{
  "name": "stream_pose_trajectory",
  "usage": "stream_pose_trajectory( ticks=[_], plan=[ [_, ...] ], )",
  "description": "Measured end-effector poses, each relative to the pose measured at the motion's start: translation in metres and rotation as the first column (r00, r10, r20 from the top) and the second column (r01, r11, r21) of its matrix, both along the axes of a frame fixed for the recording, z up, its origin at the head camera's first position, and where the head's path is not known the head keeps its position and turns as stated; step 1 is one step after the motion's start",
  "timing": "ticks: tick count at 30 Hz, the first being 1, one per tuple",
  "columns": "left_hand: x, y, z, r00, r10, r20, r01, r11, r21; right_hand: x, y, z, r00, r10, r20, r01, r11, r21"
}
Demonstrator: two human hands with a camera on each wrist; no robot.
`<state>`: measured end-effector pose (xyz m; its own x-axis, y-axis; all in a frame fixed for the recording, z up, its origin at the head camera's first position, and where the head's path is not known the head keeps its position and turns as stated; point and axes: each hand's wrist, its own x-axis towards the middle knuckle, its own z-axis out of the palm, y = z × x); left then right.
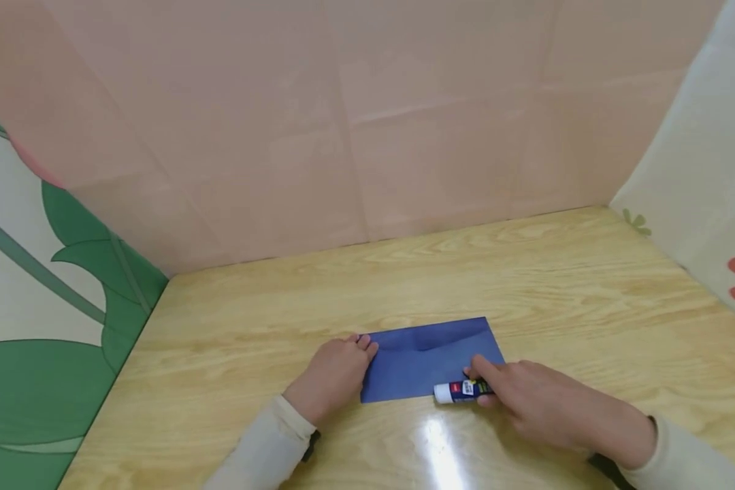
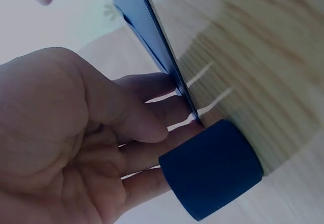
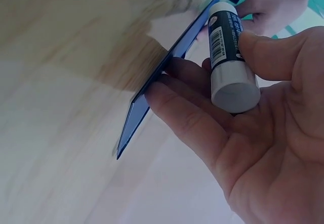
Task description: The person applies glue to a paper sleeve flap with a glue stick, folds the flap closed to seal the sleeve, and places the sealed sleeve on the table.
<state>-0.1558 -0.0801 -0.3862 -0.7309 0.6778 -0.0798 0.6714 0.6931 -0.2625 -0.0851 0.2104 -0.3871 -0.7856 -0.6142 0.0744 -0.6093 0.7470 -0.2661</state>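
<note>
A blue envelope [image 1: 429, 364] lies flat, its flap line showing along the far side. At its left edge, my left hand [image 1: 338, 374] rests fingertips on the paper, thumb apart from them in the left wrist view. Close to those fingers is a dark blue cap [image 2: 211, 171], hidden behind the hand in the head view. My right hand [image 1: 535, 401] holds a glue stick [image 1: 462, 390] between thumb and fingers over the envelope's near right corner, one white end pointing left. In the right wrist view, its fingertips [image 3: 161, 95] touch the envelope's edge.
The wood-grain table [image 1: 251, 306] runs back to a pink cloth wall [image 1: 343, 122]. A green leaf-patterned panel [image 1: 30, 381] borders the left side, and a pale flowered panel [image 1: 704, 170] borders the right. Light glares off the table in front of the envelope.
</note>
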Motion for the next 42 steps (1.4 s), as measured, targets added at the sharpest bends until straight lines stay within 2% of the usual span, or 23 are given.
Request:
stream_pose_trajectory(
  ticks=[3,6,10,14,17,19,21,25,35,39,42],
  plan=[
    [0.0,0.001,0.001,0.999,0.002,-0.043,-0.003,1.0,-0.024,0.0,0.0,0.0,1.0,0.005,-0.023,-0.005,1.0,-0.002],
    [0.0,0.001,0.002,0.999,0.001,-0.039,-0.002,0.999,-0.034,0.0,0.0,0.0,1.0,0.004,-0.031,-0.004,1.0,0.0],
    [-0.003,-0.002,0.004,0.998,0.009,0.062,-0.011,0.999,0.036,-0.001,0.0,0.0,1.0,0.003,-0.026,-0.003,1.0,0.0],
    [-0.006,-0.007,0.007,0.984,0.022,0.179,-0.047,0.99,0.134,-0.001,0.0,0.0,1.0,0.004,-0.017,-0.004,1.0,-0.001],
    [-0.007,-0.007,0.008,0.979,0.027,0.203,-0.052,0.991,0.121,-0.001,0.001,0.0,1.0,0.006,-0.017,-0.006,1.0,-0.002],
    [-0.005,-0.004,0.008,0.982,0.031,0.187,-0.047,0.995,0.086,-0.001,0.001,0.0,1.0,0.008,-0.019,-0.008,1.0,-0.003],
    [-0.003,-0.001,0.008,0.99,0.029,0.14,-0.036,0.998,0.05,-0.001,0.0,0.001,1.0,0.006,-0.015,-0.006,1.0,-0.004],
    [0.001,0.005,0.006,0.997,0.034,0.074,-0.036,0.999,0.028,-0.001,-0.001,0.001,1.0,-0.002,-0.004,0.002,1.0,-0.008],
    [0.001,0.009,0.001,0.998,0.044,0.04,-0.045,0.998,0.037,-0.003,0.0,0.0,1.0,0.005,0.007,-0.005,1.0,-0.012],
    [0.004,0.01,0.0,1.0,0.012,0.006,-0.012,1.0,0.022,-0.003,0.0,0.0,0.999,-0.008,0.037,0.008,1.0,0.007],
    [0.005,0.011,0.002,0.999,-0.021,0.028,0.02,0.999,0.036,-0.002,0.001,0.002,0.998,-0.025,0.05,0.024,1.0,0.019]
  ],
)
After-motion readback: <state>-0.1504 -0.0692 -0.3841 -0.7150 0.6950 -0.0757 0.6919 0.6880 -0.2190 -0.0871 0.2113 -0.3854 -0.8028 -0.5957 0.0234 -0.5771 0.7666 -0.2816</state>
